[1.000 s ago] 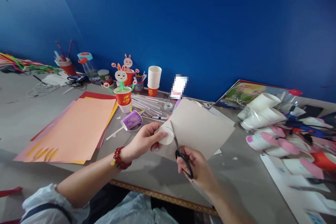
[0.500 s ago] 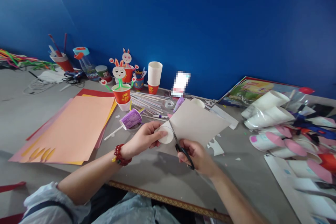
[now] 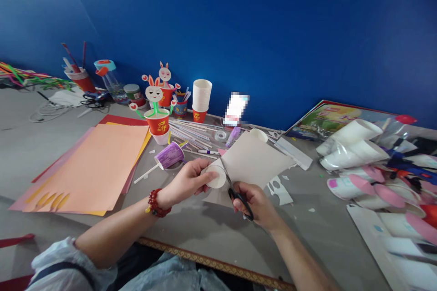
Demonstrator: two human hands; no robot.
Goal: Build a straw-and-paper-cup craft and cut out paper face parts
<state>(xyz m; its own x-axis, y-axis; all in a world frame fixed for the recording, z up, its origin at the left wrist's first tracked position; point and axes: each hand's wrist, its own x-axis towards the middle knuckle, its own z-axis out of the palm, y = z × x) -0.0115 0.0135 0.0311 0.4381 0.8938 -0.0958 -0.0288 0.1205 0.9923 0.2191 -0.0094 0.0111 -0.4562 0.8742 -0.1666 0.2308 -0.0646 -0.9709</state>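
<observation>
Between the thumb and fingers of my left hand [image 3: 191, 177] is a sheet of white paper [image 3: 256, 157], pinched together with a white round disc [image 3: 216, 178] that lies against its left part. My right hand [image 3: 254, 202] is closed round the black handles of a pair of scissors [image 3: 243, 202]. The blades point up and away, at the paper just right of the disc. A purple-coloured paper cup [image 3: 170, 155] with a white straw lies on its side beyond my left hand. Paper scraps [image 3: 280, 191] lie right of the sheet.
Coloured paper sheets [image 3: 92, 163] are stacked at left. Behind stand a rabbit figure on a red cup [image 3: 158, 123], a stack of white cups [image 3: 202, 95] and a pile of thin sticks [image 3: 193, 132]. Wrapped cups [image 3: 355, 145] and pink-trimmed cups [image 3: 346, 186] crowd the right side.
Very little differs. The sheet's right part has tilted a little, and the view has shifted slightly. Both hands keep their hold.
</observation>
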